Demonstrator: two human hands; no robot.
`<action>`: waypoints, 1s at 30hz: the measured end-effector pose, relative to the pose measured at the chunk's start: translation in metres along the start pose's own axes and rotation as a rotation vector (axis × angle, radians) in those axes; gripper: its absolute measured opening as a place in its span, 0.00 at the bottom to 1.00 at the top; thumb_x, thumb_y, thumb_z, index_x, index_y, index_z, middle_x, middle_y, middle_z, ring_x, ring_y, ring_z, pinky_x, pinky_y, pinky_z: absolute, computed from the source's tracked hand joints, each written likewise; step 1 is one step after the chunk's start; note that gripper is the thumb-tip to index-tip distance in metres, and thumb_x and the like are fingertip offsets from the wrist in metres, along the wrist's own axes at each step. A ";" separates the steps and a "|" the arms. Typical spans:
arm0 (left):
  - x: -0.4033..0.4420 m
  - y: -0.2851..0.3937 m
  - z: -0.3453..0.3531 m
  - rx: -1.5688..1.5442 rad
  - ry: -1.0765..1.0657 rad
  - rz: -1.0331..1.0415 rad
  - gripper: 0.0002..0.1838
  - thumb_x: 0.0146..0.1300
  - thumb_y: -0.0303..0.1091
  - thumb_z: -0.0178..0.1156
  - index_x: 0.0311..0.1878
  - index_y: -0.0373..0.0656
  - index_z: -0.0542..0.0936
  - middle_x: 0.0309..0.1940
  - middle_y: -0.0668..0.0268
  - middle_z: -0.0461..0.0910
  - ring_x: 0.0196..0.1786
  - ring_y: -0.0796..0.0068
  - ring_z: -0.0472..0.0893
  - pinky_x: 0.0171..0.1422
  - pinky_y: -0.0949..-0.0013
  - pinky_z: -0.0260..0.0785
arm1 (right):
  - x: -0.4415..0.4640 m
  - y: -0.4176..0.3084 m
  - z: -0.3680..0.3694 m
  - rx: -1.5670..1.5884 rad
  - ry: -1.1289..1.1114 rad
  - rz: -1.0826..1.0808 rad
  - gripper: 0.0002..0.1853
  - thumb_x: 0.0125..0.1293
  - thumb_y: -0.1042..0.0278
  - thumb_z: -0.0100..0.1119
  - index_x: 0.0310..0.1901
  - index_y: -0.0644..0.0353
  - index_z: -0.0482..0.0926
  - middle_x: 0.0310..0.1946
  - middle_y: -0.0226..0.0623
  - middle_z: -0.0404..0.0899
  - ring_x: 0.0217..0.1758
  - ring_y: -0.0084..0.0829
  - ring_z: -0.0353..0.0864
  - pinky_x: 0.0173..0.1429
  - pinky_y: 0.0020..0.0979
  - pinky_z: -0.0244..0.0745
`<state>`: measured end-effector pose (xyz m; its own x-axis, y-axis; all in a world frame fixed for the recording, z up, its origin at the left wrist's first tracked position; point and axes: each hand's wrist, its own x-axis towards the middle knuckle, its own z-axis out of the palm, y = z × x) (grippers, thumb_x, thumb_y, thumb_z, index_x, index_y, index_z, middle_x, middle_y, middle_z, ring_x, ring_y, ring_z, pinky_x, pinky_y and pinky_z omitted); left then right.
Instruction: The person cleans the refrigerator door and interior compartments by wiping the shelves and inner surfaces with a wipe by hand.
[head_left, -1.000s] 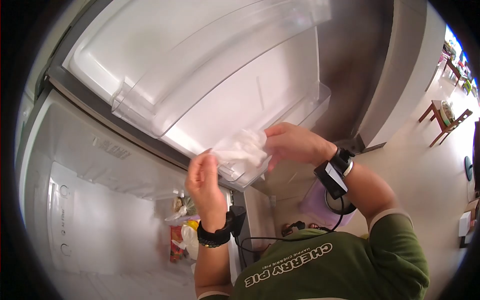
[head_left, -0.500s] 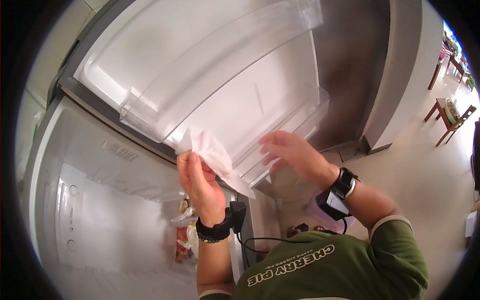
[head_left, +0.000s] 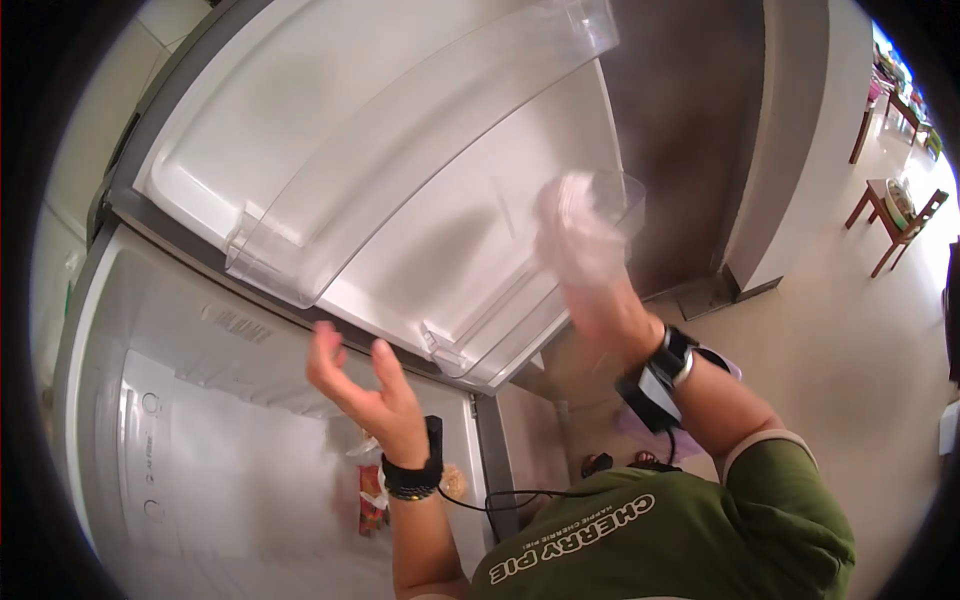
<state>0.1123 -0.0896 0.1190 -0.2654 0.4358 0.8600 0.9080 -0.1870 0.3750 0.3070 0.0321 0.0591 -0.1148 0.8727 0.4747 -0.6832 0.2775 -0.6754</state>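
Head view: the blurred right hand grips a white cloth, probably light, soft and best held bunched, near the open fridge door, whose clear lower bin juts in the way, while the left hand spreads empty near a red packet.

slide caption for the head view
Right hand holding a white wipe by an open fridge door, left hand empty.
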 end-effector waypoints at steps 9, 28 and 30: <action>0.010 -0.054 0.041 0.358 0.060 0.171 0.49 0.53 0.34 0.61 0.73 0.38 0.44 0.71 0.40 0.41 0.71 0.41 0.48 0.70 0.44 0.45 | 0.183 0.085 -0.027 -2.184 0.062 0.012 0.05 0.50 0.67 0.60 0.26 0.50 0.85 0.32 0.33 0.82 0.44 0.30 0.78 0.41 0.39 0.71; 0.007 -0.065 0.040 0.279 0.021 0.195 0.46 0.50 0.29 0.58 0.72 0.32 0.48 0.67 0.36 0.41 0.70 0.37 0.45 0.68 0.41 0.45 | 0.121 0.061 0.074 -1.425 -1.175 -1.226 0.26 0.60 0.49 0.58 0.58 0.50 0.70 0.50 0.25 0.73 0.50 0.21 0.71 0.49 0.27 0.65; 0.004 -0.066 0.037 0.280 0.002 0.172 0.46 0.50 0.30 0.59 0.71 0.30 0.49 0.67 0.35 0.41 0.69 0.37 0.45 0.67 0.41 0.45 | 0.126 0.063 0.059 -1.447 -0.992 -1.372 0.28 0.59 0.48 0.59 0.58 0.53 0.70 0.48 0.25 0.73 0.48 0.22 0.72 0.49 0.27 0.65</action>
<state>0.0635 -0.0427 0.0848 -0.1007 0.4169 0.9033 0.9934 -0.0084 0.1146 0.2065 0.1356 0.1097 -0.7122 -0.3463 0.6106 0.1419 0.7808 0.6085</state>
